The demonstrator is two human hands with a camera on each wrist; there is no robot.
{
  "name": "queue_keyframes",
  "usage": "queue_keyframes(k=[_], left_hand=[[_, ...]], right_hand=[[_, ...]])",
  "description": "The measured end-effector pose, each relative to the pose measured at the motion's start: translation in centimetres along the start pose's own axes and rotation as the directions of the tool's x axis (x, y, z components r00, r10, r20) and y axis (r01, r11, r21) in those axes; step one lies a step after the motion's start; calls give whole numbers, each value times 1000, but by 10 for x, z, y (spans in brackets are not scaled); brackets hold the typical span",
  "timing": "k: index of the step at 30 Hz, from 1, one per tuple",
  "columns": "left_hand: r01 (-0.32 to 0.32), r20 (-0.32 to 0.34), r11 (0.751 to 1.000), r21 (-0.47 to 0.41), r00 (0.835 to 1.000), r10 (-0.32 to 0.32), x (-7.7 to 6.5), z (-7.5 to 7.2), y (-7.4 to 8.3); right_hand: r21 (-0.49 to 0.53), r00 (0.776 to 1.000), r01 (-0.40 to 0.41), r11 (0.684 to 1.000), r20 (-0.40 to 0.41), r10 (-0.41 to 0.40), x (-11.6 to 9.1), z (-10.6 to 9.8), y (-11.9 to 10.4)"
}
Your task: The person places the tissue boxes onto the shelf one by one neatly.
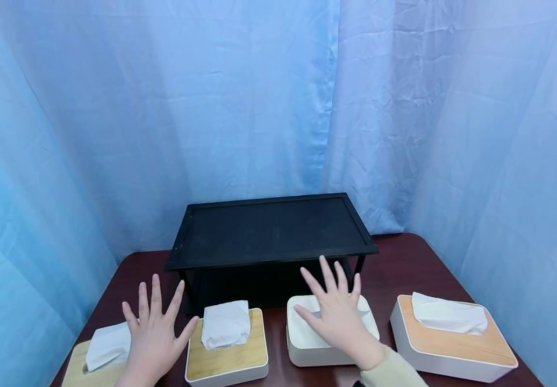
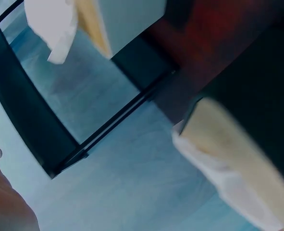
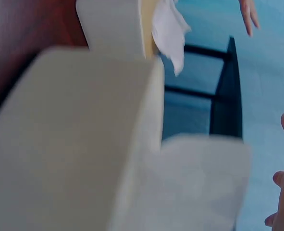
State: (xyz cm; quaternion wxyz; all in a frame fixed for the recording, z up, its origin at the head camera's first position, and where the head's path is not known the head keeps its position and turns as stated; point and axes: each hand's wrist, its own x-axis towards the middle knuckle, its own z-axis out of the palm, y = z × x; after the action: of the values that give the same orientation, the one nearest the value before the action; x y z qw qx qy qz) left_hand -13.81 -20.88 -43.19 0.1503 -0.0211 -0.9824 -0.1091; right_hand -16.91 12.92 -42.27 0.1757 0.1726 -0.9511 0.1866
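Both hands hover with fingers spread, holding nothing. The left hand (image 1: 155, 333) is above the gap between a far-left tissue box (image 1: 77, 371) and a second wood-topped tissue box (image 1: 225, 363). White tissue sticks out of each. My right hand (image 1: 336, 314) hangs over an all-white tissue box (image 1: 307, 355) and hides part of its top. To the right of it stands a larger tissue box (image 1: 457, 344) with an orange-toned wooden lid and a tissue (image 1: 450, 314) lying across it. In the right wrist view, the white box's tissue (image 3: 194, 178) shows close up, blurred.
Behind the boxes stands a low black two-tier rack (image 1: 273, 228) on thin legs. The dark red-brown table (image 1: 404, 258) has rounded far corners. Pale blue curtains (image 1: 240, 107) close off the back and both sides.
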Motion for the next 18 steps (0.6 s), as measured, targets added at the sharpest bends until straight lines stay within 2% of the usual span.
queue_keyframes(k=[5, 10, 18], left_hand=[[33, 70, 999, -14, 997, -32, -9, 12, -2], [42, 77, 999, -17, 996, -41, -17, 23, -5], [20, 102, 999, -38, 995, -17, -25, 42, -6]], right_hand=[[43, 998, 31, 999, 45, -33, -4, 22, -15], [70, 994, 56, 996, 92, -63, -5, 36, -27], [109, 984, 100, 989, 137, -115, -9, 56, -43]])
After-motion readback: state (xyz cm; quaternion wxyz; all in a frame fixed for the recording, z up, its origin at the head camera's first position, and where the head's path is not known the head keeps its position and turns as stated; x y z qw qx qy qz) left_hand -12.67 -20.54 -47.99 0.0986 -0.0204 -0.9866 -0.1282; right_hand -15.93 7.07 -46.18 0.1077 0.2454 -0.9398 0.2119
